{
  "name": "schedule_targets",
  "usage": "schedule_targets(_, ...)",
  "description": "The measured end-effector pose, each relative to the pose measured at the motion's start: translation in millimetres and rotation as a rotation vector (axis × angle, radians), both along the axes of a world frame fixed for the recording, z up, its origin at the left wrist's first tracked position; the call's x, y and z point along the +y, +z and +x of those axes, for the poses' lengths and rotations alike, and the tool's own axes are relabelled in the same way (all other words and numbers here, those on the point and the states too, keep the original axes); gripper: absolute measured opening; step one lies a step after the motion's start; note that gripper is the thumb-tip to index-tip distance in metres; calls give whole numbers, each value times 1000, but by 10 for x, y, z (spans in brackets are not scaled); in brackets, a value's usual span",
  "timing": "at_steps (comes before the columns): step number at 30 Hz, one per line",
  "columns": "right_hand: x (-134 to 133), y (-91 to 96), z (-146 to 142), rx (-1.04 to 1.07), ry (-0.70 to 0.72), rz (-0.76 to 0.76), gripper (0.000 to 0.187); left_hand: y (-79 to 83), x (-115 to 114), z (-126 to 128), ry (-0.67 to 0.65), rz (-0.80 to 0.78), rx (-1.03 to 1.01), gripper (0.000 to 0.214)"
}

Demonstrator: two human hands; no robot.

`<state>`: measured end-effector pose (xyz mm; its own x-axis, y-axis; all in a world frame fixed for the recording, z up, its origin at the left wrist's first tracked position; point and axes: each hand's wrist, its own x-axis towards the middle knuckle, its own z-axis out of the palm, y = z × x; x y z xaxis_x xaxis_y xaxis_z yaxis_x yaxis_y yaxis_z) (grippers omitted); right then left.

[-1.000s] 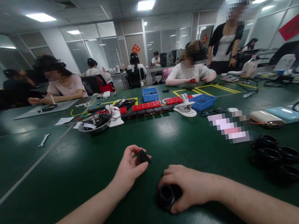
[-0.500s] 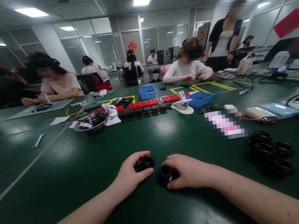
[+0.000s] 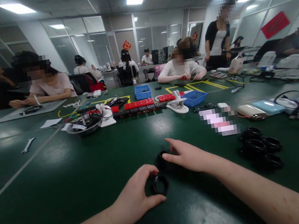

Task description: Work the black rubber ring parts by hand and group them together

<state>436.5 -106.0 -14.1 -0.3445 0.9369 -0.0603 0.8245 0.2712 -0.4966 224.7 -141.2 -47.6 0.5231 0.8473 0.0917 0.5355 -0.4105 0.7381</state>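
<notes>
My left hand [image 3: 135,190] curls around a black ring-shaped part [image 3: 166,186], with the fingers at its far side and the thumb at its near side. The opening of that ring faces up toward me. A little farther away, my right hand [image 3: 188,155] has its thumb on a second black round part [image 3: 162,160]. Its index finger points outward past that part, and the other fingers are hidden behind the hand. The two parts are close together but apart. Off to the right, several similar black rings [image 3: 255,146] sit in a cluster.
Across the green table [image 3: 95,167] are a bowl of black parts [image 3: 86,126], white clip stands [image 3: 177,103], red-and-black power strips [image 3: 139,106] and blue bins [image 3: 194,98]. A wrench [image 3: 28,145] lies left. Power banks [image 3: 267,107] and cables are at right. Co-workers sit opposite.
My left hand has come nearer to me with a ring-shaped part. My right hand has moved away from me, its index finger now stretched out. The view has shifted slightly.
</notes>
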Motion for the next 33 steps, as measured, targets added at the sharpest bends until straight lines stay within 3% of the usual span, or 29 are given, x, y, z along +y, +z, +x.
schedule_targets(3,-123,174,8,-7,17,-1,56,-59,22,-21,60,129,71,51)
schedule_targets(5,-225,229,-48,5,158,-52,54,-110,65,-63,98,224,86,67)
schedule_targets(7,-309,217,-128,-31,315,-51,61,-152,111,-118,111,294,77,79)
schedule_targets(10,-367,132,-235,-126,393,38,65,-176,175,-187,104,325,22,78)
schedule_targets(15,-364,67,-305,-157,363,39,42,-179,348,-141,105,222,14,59)
schedule_targets(19,-356,115,-262,-145,311,-1,43,-192,484,-29,82,178,94,53)
schedule_targets(25,-234,175,-48,-184,283,-178,44,-155,477,19,80,191,141,20)
schedule_targets(33,-118,122,52,-157,193,-155,49,-123,417,19,14,165,187,68)
